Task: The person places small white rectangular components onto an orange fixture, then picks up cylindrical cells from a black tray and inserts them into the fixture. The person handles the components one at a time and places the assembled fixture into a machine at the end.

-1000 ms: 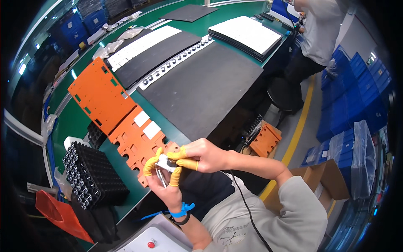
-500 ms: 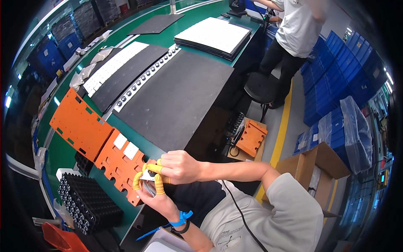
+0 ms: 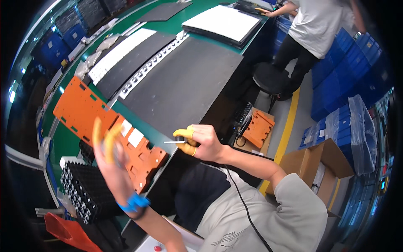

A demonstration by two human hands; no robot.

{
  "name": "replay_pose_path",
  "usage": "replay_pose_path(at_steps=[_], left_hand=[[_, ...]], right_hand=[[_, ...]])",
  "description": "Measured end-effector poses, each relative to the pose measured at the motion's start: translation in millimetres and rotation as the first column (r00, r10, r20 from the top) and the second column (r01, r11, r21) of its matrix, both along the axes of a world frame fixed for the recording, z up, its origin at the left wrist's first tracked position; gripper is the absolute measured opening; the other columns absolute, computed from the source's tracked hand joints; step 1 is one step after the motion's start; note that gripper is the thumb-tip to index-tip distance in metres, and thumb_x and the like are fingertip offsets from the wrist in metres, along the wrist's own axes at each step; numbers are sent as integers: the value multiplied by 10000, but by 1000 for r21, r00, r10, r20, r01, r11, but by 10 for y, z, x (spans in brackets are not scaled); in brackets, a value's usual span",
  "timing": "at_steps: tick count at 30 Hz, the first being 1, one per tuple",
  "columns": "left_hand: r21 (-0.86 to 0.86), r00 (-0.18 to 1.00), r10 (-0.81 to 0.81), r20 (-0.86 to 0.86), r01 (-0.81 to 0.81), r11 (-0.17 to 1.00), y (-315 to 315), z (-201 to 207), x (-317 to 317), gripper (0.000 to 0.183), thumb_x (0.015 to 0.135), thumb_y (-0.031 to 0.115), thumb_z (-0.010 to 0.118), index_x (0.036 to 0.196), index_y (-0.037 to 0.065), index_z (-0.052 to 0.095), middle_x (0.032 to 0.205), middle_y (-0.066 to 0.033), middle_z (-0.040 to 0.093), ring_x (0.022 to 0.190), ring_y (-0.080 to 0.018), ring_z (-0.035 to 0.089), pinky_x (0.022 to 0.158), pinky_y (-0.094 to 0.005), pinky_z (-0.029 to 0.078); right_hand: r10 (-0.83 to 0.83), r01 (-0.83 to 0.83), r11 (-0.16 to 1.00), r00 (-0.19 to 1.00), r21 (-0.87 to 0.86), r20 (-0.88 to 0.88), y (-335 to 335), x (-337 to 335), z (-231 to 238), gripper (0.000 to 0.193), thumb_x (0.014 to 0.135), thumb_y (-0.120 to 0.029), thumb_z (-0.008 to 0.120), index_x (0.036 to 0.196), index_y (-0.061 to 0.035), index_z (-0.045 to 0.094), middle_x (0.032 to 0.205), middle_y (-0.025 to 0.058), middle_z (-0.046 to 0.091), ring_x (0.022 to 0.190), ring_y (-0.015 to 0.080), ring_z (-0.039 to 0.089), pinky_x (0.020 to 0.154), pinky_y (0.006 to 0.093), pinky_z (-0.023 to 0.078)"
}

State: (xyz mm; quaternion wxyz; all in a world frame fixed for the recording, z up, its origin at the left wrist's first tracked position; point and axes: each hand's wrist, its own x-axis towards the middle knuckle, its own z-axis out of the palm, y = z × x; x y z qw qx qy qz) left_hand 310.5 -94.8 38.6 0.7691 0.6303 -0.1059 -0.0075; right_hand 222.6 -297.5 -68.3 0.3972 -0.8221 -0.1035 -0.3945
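My right hand [image 3: 205, 142], with yellow finger covers, is closed on a small white plate with a black round knob [image 3: 179, 139]. The plate is seen edge-on, over the near edge of the bench. My left hand [image 3: 112, 161], also in yellow finger covers and with a blue band at the wrist, is raised over the orange panel [image 3: 145, 166]. Motion smears its fingers, so I cannot tell whether anything is in them. Two white rectangular pieces [image 3: 135, 137] lie on the orange panel, just beyond my left hand.
A black crate of round-ended parts [image 3: 86, 189] stands at the left. On the green bench lie a large black mat [image 3: 180, 80], a strip of black knobs [image 3: 147, 69] and white sheets [image 3: 222, 23]. A person [image 3: 312, 33] stands beyond a stool [image 3: 270, 79]. An open carton [image 3: 319, 168] is at right.
My hands have come apart. The right has moved right and up with the small white plate; the left has swung left over the orange panel. The view has shifted slightly.
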Motion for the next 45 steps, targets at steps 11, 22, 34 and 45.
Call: replay_pose_path(at_steps=[11, 22, 34, 45], left_hand=[[-204, 988, 34, 152, -2, 979, 191, 678, 654, 327, 1052, 241, 459, 1281, 26, 550, 931, -43, 591, 574, -42, 366, 494, -186, 290], [131, 981, 193, -10, -190, 973, 510, -990, -297, 267, 955, 73, 653, 1202, -29, 645, 1035, -34, 657, 930, -90, 584, 841, -237, 465], [176, 979, 162, 125, -183, 967, 585, -1071, -359, 305, 930, 97, 684, 1209, -19, 642, 918, -11, 625, 809, -67, 538, 716, -210, 440], [155, 968, 200, 155, -223, 962, 571, -1108, -376, 315, 898, 80, 695, 1197, -10, 654, 859, -14, 595, 716, -68, 487, 640, -206, 386]], right_hand=[[55, -19, 983, 979, 180, -194, 48, 16, 88, 212, 872, -72, 731, 1058, 24, 699, 702, 70, 601, 553, 136, 513, 532, 278, 398], [363, -252, 930, 495, 269, -790, -6, 1099, 180, 372, 963, -282, 672, 779, 41, 679, 605, -35, 477, 575, 46, 386, 512, 274, 306], [433, -326, 867, 117, 377, -894, 116, 1230, 228, 413, 973, -305, 662, 713, 15, 655, 553, -39, 474, 509, 48, 411, 474, 261, 312], [341, -440, 839, -30, 319, -940, 231, 1365, 312, 475, 1000, -334, 620, 667, 5, 591, 547, 7, 516, 497, 91, 473, 477, 281, 386]])
